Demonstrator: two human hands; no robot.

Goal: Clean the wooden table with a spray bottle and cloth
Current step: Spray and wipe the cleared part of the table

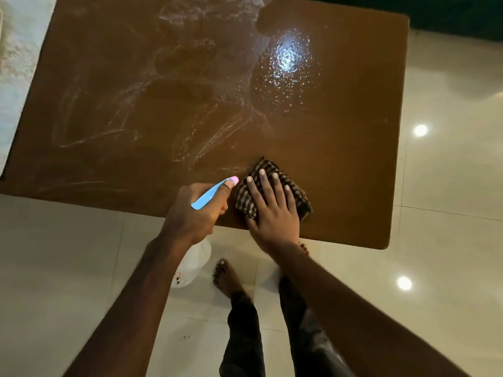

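Left grip (194, 210): curled round spray bottle (209, 195), centre of frame.
Right grip (272, 205): fingers straight, pressing checked cloth (268, 165) flat.
Desk (348, 148): wet streaks (190, 148), upper half.

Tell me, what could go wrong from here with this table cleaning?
The wet patch lies far from the cloth under the right hand. Left there, it may dry into streaks like the smears beside it. The cloth sits close to the near edge of the table, so a wipe could push liquid onto the glossy floor by the bare foot, a slip risk.
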